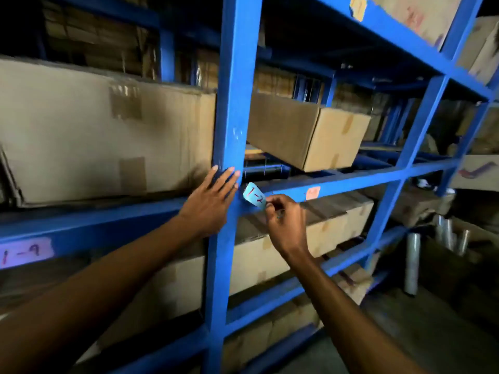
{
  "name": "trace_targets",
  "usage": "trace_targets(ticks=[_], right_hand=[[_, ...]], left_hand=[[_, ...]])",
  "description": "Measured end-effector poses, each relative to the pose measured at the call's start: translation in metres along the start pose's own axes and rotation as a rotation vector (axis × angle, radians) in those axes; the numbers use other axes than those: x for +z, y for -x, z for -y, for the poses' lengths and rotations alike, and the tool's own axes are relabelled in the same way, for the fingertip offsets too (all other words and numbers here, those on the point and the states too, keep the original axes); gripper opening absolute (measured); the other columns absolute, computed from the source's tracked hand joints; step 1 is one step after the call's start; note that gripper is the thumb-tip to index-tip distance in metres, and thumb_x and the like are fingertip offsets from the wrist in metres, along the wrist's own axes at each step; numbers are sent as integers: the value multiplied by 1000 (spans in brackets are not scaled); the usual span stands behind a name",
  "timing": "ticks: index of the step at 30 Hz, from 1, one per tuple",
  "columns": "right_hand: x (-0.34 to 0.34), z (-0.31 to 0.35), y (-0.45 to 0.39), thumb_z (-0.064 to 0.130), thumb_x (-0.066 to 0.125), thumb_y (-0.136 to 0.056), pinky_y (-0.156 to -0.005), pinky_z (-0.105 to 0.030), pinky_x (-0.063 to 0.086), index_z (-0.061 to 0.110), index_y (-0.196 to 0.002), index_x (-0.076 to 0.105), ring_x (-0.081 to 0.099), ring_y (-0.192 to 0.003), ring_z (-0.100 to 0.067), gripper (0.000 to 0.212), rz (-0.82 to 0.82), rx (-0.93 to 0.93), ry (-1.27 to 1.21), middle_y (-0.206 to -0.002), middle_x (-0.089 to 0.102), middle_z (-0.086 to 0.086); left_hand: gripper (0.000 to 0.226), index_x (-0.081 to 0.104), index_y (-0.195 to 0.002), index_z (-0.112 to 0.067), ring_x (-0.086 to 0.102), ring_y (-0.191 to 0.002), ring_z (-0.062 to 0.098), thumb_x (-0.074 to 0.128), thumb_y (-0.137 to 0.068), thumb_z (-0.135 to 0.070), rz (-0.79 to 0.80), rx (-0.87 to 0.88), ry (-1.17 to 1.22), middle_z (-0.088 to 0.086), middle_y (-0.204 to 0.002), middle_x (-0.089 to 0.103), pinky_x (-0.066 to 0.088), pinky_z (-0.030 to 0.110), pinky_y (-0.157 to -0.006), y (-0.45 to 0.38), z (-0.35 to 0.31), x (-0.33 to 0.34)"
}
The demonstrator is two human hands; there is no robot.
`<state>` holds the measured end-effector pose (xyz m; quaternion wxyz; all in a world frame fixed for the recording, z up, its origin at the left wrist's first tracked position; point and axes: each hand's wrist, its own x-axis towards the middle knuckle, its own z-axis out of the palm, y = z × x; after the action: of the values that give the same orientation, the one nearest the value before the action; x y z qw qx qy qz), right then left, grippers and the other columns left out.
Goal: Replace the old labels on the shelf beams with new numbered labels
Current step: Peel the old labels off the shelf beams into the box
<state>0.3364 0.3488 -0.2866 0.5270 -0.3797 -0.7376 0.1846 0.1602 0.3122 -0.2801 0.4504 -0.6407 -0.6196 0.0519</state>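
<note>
Left hand (209, 202) flat, fingers spread, pressed on blue upright (232, 130) at beam junction. Right hand (285, 221) pinches light-blue label (254, 196), red "1-2" handwriting, at its 4 o'clock corner; label sits on shelf beam (351, 182). Orange label (312, 193) at 3 o'clock, same beam.

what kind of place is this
Most likely a warehouse or stockroom. Blue steel racking fills the view, its shelves loaded with taped cardboard boxes, and the beams carry handwritten location labels such as "1-9". Rolls of clear wrap stand at lower right.
</note>
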Motion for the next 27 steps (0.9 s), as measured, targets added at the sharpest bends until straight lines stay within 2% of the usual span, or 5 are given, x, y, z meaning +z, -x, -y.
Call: trace_targets(ticks=[5,12,16,21,27], right_hand=[[23,-75,70,17,52,-76,-76,-37,51,8,-88,69,66,-82,-28,22,85,229,-43,-87,73,-13],[73,-181,203,22,50,-74,-77,-38,56,9,-88,74,69,-86,-29,31,439,618,28,-92,75,-16],[86,-214,266,11,57,-77,-76,-40,56,8,-83,75,69,-88,-34,19,636,824,82,-91,74,-20],[84,-220,295,9,57,-86,-87,-37,49,-2,-98,69,62,-105,-36,21,767,982,67,-107,69,-23],[87,-242,315,9,62,-84,-89,-39,49,-6,-103,67,62,-106,-36,25,889,1064,110,-112,67,-25]], left_hand=[[69,36,-139,1,18,-143,35,46,-78,-29,113,26,-70,22,-152,25,-11,53,-114,38,-56,39],[73,23,-144,1,8,-145,33,38,-80,-31,340,49,-47,22,-156,10,-18,53,-113,97,-123,83],[81,8,-147,-3,-6,-145,35,43,-84,-39,452,51,16,23,-156,-6,-7,54,-113,114,-146,95],[88,7,-148,-11,-3,-145,37,47,-82,-52,446,63,-71,24,-156,-4,1,52,-115,122,-159,109],[86,6,-148,-12,-5,-144,39,49,-83,-48,414,71,-43,26,-155,-6,2,49,-117,122,-162,115]])
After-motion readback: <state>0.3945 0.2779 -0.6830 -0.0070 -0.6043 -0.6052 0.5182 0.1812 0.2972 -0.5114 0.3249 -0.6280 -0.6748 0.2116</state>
